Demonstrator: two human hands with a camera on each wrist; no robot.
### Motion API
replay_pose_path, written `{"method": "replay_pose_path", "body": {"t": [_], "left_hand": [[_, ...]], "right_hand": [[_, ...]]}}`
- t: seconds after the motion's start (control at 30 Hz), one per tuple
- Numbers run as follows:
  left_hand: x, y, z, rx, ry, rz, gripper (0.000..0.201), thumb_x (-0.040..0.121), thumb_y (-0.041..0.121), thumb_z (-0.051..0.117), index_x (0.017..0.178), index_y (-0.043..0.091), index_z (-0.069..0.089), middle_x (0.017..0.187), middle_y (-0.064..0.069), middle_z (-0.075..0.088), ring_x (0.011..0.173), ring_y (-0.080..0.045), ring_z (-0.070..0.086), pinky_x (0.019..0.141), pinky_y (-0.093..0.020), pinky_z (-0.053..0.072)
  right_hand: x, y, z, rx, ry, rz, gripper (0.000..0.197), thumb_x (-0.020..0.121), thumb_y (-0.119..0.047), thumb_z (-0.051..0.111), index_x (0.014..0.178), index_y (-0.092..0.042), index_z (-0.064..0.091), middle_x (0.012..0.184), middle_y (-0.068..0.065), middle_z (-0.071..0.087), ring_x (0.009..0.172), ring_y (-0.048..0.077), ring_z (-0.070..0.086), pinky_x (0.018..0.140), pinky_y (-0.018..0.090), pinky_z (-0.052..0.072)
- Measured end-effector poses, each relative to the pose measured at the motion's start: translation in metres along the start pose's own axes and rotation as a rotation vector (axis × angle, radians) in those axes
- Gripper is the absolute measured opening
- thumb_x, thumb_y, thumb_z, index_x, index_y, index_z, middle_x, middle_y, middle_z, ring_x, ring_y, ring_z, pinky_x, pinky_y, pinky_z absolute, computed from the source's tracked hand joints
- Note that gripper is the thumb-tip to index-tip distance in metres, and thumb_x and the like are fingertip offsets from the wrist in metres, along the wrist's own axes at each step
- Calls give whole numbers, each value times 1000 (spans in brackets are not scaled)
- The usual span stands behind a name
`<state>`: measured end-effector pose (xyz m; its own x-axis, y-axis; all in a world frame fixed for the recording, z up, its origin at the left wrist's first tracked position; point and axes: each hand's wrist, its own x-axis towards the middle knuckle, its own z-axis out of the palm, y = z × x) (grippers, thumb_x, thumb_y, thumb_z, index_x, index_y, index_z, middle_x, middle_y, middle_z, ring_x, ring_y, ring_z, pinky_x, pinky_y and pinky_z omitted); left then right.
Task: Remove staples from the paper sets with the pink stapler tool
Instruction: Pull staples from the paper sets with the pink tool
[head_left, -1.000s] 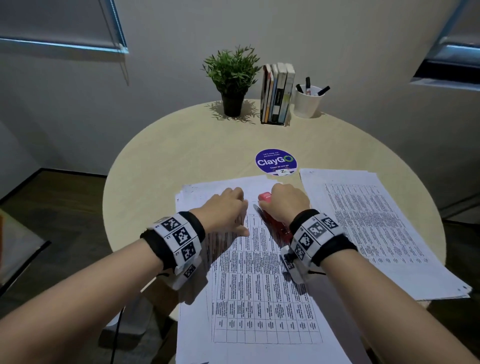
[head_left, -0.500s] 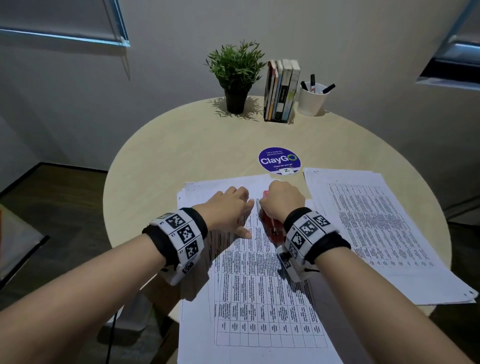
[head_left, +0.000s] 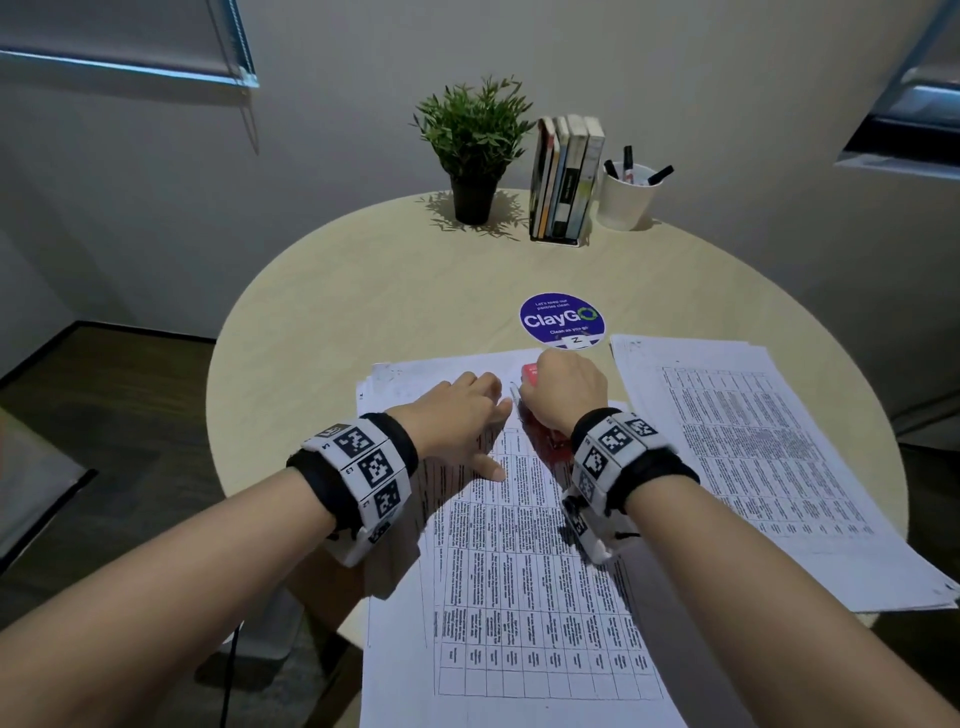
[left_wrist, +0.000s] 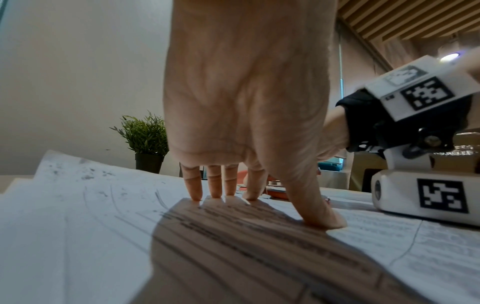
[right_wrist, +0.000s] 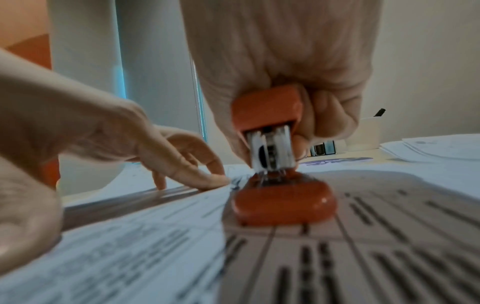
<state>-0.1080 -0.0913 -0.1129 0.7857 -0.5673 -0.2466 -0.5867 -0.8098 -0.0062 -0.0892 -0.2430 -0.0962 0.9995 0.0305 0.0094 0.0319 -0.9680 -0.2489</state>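
The left hand (head_left: 457, 415) lies spread on the near stack of white printed paper sheets with ruled tables (head_left: 530, 597), which sits on the round pale wooden table (head_left: 337, 312). In the left wrist view its fingers (left_wrist: 193, 189) are nearly straight and their tips press down on the top sheet, with the thumb planted nearer the camera; nothing is held in it.

Just to the right of it, the right hand (head_left: 563, 392) is curled tightly around the small pink plastic stapler tool with a metal inner part (right_wrist: 270, 127). The right wrist view shows the fingers (right_wrist: 330, 115) wrapped over the tool's upper arm, which is tilted up, while the tool's rounded base rests flat on the top sheet. The metal part points down to where the two halves meet, close to the left hand's fingertips. The staple itself is too small and blurred to make out.

A second stack of white printed paper sheets (head_left: 753, 457) lies on the right side of the table, apart from the hands. A round purple sticker (head_left: 562, 321) sits just beyond the right hand. At the far edge stand a green potted plant (head_left: 475, 150), a row of upright books (head_left: 566, 176) and a white cup with black markers (head_left: 626, 195).
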Motion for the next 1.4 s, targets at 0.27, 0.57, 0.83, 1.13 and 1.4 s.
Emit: {"method": "replay_pose_path", "body": {"t": [0.27, 0.57, 0.83, 1.13, 1.4], "left_hand": [[-1, 1, -1, -68, 23, -42, 87, 65, 74, 64, 125, 13, 49, 131, -8, 38, 114, -26, 38, 90, -38, 42], [22, 3, -20, -394, 114, -384, 84, 61, 48, 84, 126, 13, 46, 126, -6, 45, 118, -26, 44, 99, -41, 38], [26, 5, -21, -548, 115, -351, 82, 62, 27, 88, 126, 8, 40, 125, -6, 42, 109, -26, 51, 90, -38, 48], [12, -17, -26, -807, 256, -282, 10, 77, 6, 65, 71, 3, 58, 62, 0, 46, 54, -14, 39, 52, -24, 31], [3, -39, -43, -1039, 464, -284, 18, 82, 8, 72, 97, 7, 63, 78, -9, 61, 62, -12, 54, 60, -30, 47]], "right_hand": [[18, 9, -4, 244, -24, 129, 24, 85, -30, 58, 80, -7, 56, 82, 9, 61, 84, 32, 61, 65, 30, 41], [9, 55, -30, 677, 65, 206, 37, 82, -38, 68, 57, -11, 61, 51, 4, 59, 46, 22, 54, 47, 29, 45], [1, 84, -48, 787, -11, 197, 32, 90, -23, 69, 67, -3, 59, 43, -3, 53, 28, -1, 45, 32, 12, 32], [-8, 94, -43, 848, -122, 168, 37, 88, -28, 70, 59, -7, 60, 41, -7, 50, 36, 4, 44, 40, 13, 34], [-11, 86, -52, 930, -118, -1, 40, 89, -26, 69, 80, 13, 67, 68, 9, 57, 62, 13, 53, 61, 23, 42]]}}
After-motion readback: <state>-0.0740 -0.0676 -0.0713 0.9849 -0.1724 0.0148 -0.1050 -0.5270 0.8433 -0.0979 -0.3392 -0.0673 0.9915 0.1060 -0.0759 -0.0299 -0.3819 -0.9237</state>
